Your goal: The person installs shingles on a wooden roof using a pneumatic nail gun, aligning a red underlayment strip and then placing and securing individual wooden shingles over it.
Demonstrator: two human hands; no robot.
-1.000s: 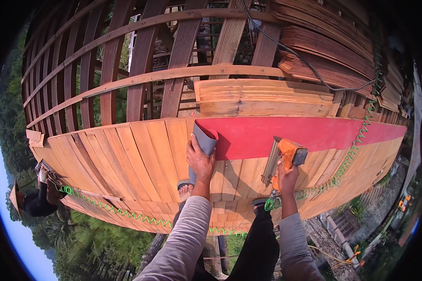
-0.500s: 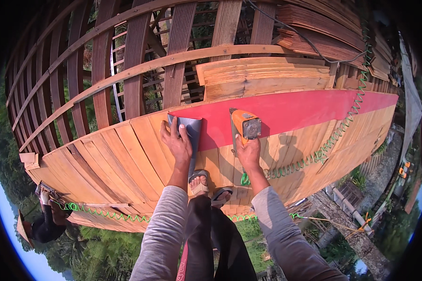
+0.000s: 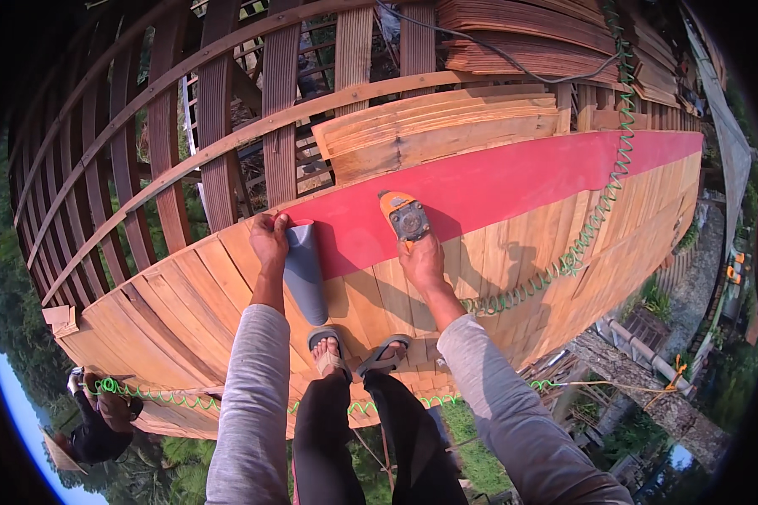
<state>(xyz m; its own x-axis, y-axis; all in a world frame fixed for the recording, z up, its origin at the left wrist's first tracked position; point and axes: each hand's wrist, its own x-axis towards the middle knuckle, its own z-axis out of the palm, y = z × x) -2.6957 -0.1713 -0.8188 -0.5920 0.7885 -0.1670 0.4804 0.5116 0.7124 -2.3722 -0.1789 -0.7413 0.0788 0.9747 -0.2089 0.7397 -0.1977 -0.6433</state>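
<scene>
A long red sheet (image 3: 497,187) with a grey underside lies along the upper part of the curved wooden roof. Its left end is folded over into a grey roll (image 3: 302,273). My left hand (image 3: 269,246) is closed on the upper edge of that folded end, its fingertips partly hidden. My right hand (image 3: 422,263) grips an orange air nail gun (image 3: 407,217) with a dark cap, held over the red sheet right of the fold. Its nose is hidden beneath the body. A green coiled hose (image 3: 594,227) runs behind my right wrist.
My sandalled feet stand on the wooden shingles (image 3: 202,290) below the sheet. Open rafters and slats (image 3: 219,168) lie beyond the upper edge, with stacked shingles (image 3: 446,126) there. Another person (image 3: 101,421) in a pointed hat works at the lower left edge.
My left hand has shifted left and up along the fold, drawing the sheet's end with it. The nail gun has moved slightly left, and my feet have stepped left.
</scene>
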